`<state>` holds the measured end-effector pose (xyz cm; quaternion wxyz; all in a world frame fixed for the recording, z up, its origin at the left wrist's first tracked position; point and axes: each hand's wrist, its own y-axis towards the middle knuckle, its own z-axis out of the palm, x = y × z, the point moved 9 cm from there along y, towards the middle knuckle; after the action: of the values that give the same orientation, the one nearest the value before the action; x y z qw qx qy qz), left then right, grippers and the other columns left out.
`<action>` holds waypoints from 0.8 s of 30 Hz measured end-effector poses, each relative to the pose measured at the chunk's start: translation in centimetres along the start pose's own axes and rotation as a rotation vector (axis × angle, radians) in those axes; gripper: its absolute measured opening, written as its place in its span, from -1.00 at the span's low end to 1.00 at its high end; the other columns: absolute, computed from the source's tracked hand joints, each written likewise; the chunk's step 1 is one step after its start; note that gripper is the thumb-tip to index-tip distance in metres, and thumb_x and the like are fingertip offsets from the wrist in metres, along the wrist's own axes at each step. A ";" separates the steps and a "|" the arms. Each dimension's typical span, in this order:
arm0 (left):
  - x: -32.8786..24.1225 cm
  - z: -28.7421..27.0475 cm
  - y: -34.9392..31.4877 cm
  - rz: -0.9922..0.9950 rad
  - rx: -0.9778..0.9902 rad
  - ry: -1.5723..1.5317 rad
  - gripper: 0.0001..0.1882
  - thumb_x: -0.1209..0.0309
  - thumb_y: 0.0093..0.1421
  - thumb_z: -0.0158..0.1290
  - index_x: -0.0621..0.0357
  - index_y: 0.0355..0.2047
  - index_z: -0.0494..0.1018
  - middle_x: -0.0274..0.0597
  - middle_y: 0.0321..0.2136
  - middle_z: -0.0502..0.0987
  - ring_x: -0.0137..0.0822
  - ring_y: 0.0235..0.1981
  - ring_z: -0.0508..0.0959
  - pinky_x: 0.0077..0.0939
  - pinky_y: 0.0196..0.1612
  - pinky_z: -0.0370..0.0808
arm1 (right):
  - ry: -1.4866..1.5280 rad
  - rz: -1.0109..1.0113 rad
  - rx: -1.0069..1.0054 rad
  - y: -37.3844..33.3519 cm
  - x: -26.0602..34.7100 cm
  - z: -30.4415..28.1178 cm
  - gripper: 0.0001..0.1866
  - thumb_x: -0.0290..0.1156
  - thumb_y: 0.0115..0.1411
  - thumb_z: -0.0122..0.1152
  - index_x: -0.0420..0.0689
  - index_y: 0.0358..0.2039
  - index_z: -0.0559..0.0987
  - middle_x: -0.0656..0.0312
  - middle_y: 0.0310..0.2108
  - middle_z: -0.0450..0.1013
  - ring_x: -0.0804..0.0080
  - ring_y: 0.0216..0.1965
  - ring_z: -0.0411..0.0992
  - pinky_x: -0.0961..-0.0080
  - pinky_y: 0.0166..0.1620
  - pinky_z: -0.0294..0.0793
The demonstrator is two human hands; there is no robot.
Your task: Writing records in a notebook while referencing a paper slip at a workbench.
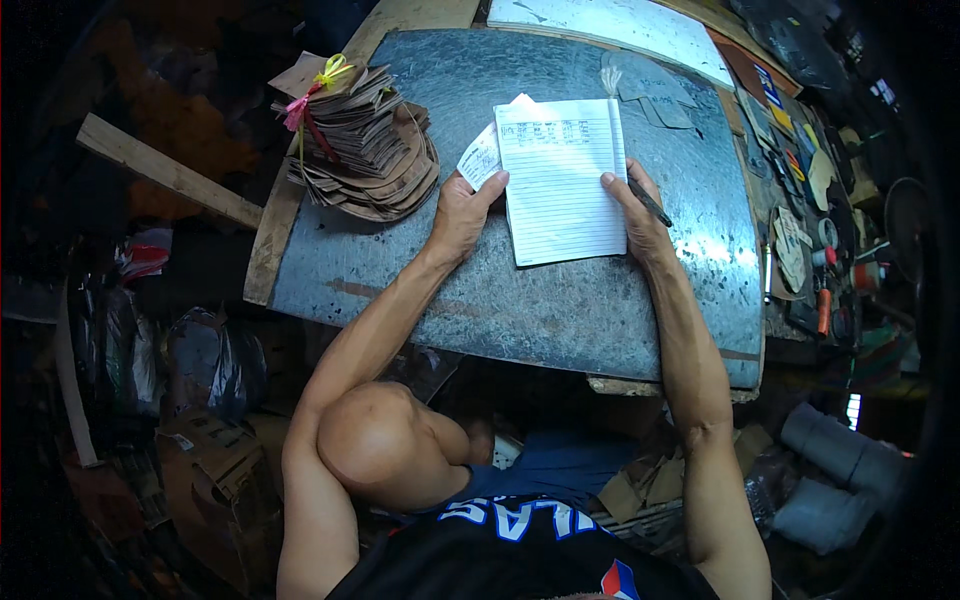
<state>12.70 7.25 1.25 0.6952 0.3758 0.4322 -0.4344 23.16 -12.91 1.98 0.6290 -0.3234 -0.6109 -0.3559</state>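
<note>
While we pinch it from both sides, the ruled pad reads clearly: white page, thin lines, handwritten table across the top, plain lines below.

It's over the middle of the metal-topped table; can't tell if it's resting or raised. We've got bare metal from its bottom edge to the table's near edge, and more past our right hand. Left is tighter — a tied stack of brown pieces stands near our left hand. Grey cut pieces lie near the top right corner; assorted tools crowd the far right.

Grip is narrow on both edges — left thumb at the left edge, a paper slip sticking out there from behind; right thumb on the page, dark pen in that same hand. Fingers underneath are mostly hidden.
</note>
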 end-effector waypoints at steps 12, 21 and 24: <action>-0.5 0.3 -0.1 0.006 0.013 0.019 -0.69 0.47 0.27 0.03 0.37 -0.02 0.42 -0.16 -0.10 0.54 -0.44 -0.09 0.51 -0.54 0.02 0.41 | -0.004 0.014 -0.004 -0.1 0.0 0.1 -0.47 -0.21 0.17 0.19 -0.33 0.01 0.35 0.03 -0.24 0.45 0.41 -0.24 0.44 0.50 -0.16 0.46; -0.4 0.2 -0.1 0.002 0.015 0.018 -0.70 0.48 0.27 0.02 0.37 -0.02 0.42 -0.15 -0.10 0.54 -0.43 -0.08 0.51 -0.52 0.03 0.40 | -0.030 0.005 -0.011 -0.1 0.3 0.2 -0.48 -0.18 0.18 0.18 -0.32 -0.01 0.36 0.01 -0.26 0.45 0.39 -0.26 0.45 0.51 -0.19 0.46; -0.4 0.3 -0.1 0.002 0.006 0.015 -0.68 0.48 0.27 0.02 0.36 0.01 0.40 -0.14 -0.08 0.54 -0.42 -0.07 0.51 -0.51 0.05 0.40 | -0.026 -0.001 -0.013 -0.2 0.2 0.0 -0.45 -0.15 0.17 0.18 -0.32 0.01 0.37 0.00 -0.23 0.46 0.36 -0.24 0.45 0.47 -0.16 0.46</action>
<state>12.65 7.04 1.70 0.6911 0.3815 0.4356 -0.4325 23.04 -13.05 2.17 0.6187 -0.3320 -0.6167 -0.3559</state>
